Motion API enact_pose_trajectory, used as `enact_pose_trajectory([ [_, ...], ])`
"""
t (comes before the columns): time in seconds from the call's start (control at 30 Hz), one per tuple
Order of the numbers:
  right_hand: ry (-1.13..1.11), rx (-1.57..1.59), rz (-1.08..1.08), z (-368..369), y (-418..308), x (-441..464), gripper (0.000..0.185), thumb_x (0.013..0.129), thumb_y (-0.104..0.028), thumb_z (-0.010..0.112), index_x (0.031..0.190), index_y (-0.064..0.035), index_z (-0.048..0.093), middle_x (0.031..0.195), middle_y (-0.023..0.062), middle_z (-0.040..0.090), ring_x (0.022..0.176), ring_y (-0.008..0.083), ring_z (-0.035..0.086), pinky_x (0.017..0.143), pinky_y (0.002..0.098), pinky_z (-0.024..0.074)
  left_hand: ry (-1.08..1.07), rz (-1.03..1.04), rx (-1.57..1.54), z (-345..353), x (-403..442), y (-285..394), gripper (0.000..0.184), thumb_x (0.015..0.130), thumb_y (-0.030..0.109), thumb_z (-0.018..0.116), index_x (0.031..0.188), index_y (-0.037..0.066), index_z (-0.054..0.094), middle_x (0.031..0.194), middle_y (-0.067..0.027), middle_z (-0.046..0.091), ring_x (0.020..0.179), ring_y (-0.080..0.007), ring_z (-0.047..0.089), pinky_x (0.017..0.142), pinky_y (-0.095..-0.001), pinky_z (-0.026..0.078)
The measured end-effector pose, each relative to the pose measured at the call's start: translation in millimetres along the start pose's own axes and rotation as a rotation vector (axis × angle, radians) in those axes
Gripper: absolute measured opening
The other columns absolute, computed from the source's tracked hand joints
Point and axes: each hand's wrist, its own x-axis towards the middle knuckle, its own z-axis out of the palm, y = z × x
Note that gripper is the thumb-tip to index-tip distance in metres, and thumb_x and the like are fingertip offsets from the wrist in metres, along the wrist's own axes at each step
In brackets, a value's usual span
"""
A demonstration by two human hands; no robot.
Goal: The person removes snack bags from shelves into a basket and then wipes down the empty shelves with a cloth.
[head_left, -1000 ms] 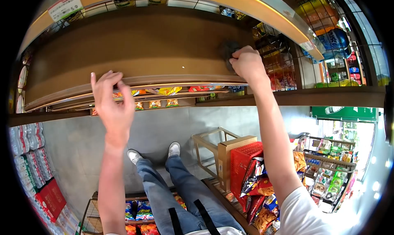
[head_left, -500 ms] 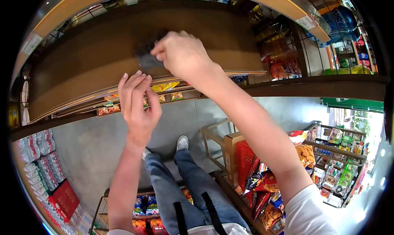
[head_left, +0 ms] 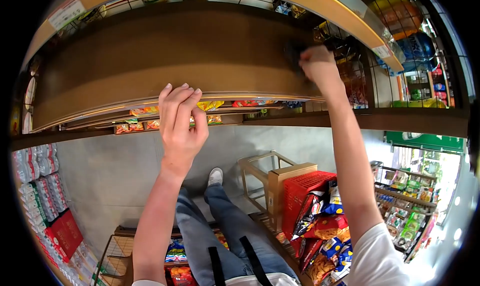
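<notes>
A brown shelf board (head_left: 165,56) spans the upper part of the head view. Over its right end, my right hand (head_left: 320,63) is closed on a dark cloth (head_left: 294,56), pressed to the board near the side grid; motion blurs both. My left hand (head_left: 181,116) touches the front edge of the same board. Its fingertips lie over the rim with the fingers slightly bent, and the thumb stands apart below, holding nothing.
Snack packets (head_left: 145,126) line the lower shelves. Wire grid (head_left: 370,81) closes the right side. A red basket (head_left: 300,193) of snack bags stands beside a cardboard box (head_left: 276,196) and a stool frame (head_left: 250,178). Bottled-water packs (head_left: 37,163) are at left.
My right hand has swept the dark cloth from the middle of the board to its right end. My left hand has shifted slightly right along the edge, and the view has moved a little.
</notes>
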Motion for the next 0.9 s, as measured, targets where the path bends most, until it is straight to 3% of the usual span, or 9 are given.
enact_pose_trajectory([
  [0.17,0.027,0.29,-0.217,-0.4,-23.6,-70.7,0.015,0.071,0.007,0.063,0.079,-0.0026,0.071,0.092,0.0165,0.068,0.092,0.0353,0.065,0.085,0.0396,0.0526,0.001,-0.011,-0.011,1.5,-0.9,-0.7,0.029,0.073,-0.016,0.055,0.095,-0.001,0.066,0.095,-0.0112,0.064,0.094,-0.0274,0.064,0.097,-0.0478,0.046],
  [0.3,0.117,0.262,-0.408,8.4,-33.1,-50.1,0.017,0.073,0.004,0.063,0.084,-0.0039,0.072,0.091,0.0167,0.069,0.093,0.0349,0.064,0.086,0.0395,0.0522,-0.018,-0.034,-0.002,-1.2,0.8,3.9,0.028,0.073,-0.016,0.055,0.095,-0.001,0.066,0.095,-0.0111,0.064,0.094,-0.0271,0.064,0.097,-0.0476,0.046],
  [0.37,0.111,0.284,-0.369,14.8,-33.0,-21.7,0.024,0.075,-0.003,0.072,0.098,-0.005,0.073,0.095,0.0163,0.07,0.088,0.0273,0.069,0.08,0.033,0.0541,-0.035,-0.041,0.008,-1.5,2.0,4.5,0.028,0.074,-0.015,0.055,0.096,-0.001,0.066,0.095,-0.0108,0.064,0.095,-0.027,0.064,0.098,-0.0473,0.046],
  [0.47,0.217,0.399,-0.312,28.0,-20.7,38.0,0.023,0.081,-0.012,0.071,0.104,-0.0109,0.072,0.098,0.0142,0.071,0.093,0.0251,0.069,0.085,0.0314,0.0529,-0.041,-0.031,0.024,-1.5,2.9,5.2,0.027,0.075,-0.015,0.055,0.096,-0.001,0.066,0.094,-0.0107,0.064,0.095,-0.0268,0.064,0.098,-0.0471,0.046],
  [0.5,0.375,0.296,-0.393,43.1,-4.5,70.5,0.025,0.081,-0.015,0.071,0.106,-0.0107,0.072,0.098,0.0141,0.071,0.093,0.0246,0.069,0.085,0.0315,0.053,-0.052,-0.027,0.024,-2.5,2.9,5.7,0.027,0.075,-0.015,0.055,0.096,-0.001,0.066,0.094,-0.0107,0.064,0.095,-0.0268,0.064,0.098,-0.0471,0.046],
  [0.53,0.336,0.323,-0.344,36.8,-0.9,84.5,0.025,0.081,-0.017,0.071,0.106,-0.0106,0.071,0.099,0.0135,0.071,0.094,0.0239,0.069,0.084,0.0313,0.0531,-0.059,-0.028,0.025,-2.9,3.2,5.6,0.027,0.076,-0.015,0.055,0.096,-0.001,0.066,0.094,-0.0105,0.064,0.095,-0.0267,0.064,0.098,-0.047,0.046],
  [0.6,0.375,0.218,-0.276,46.2,22.1,126.0,0.027,0.082,-0.022,0.07,0.106,-0.0094,0.071,0.101,0.0126,0.071,0.097,0.0246,0.068,0.085,0.0312,0.0529,-0.066,-0.036,0.028,-4.1,4.2,4.8,0.027,0.076,-0.015,0.055,0.096,-0.001,0.066,0.094,-0.0103,0.064,0.095,-0.0265,0.064,0.099,-0.0469,0.046],
  [0.8,0.298,0.024,-0.127,25.1,41.1,132.9,0.037,0.082,-0.027,0.068,0.115,-0.0125,0.067,0.113,0.0124,0.068,0.109,0.026,0.063,0.095,0.0347,0.0485,-0.035,-0.033,0.006,-1.9,2.4,3.0,0.027,0.075,-0.015,0.055,0.096,-0.001,0.066,0.095,-0.0102,0.064,0.094,-0.0255,0.065,0.098,-0.0472,0.046],
  [0.9,0.229,-0.269,-0.072,24.4,42.8,112.5,0.038,0.081,-0.027,0.066,0.115,-0.0119,0.067,0.113,0.0146,0.067,0.109,0.0316,0.061,0.096,0.0368,0.0478,-0.01,-0.042,-0.019,-1.5,1.4,2.5,0.027,0.075,-0.015,0.055,0.095,-0.001,0.065,0.095,-0.01,0.064,0.093,-0.0254,0.065,0.098,-0.0475,0.046],
])
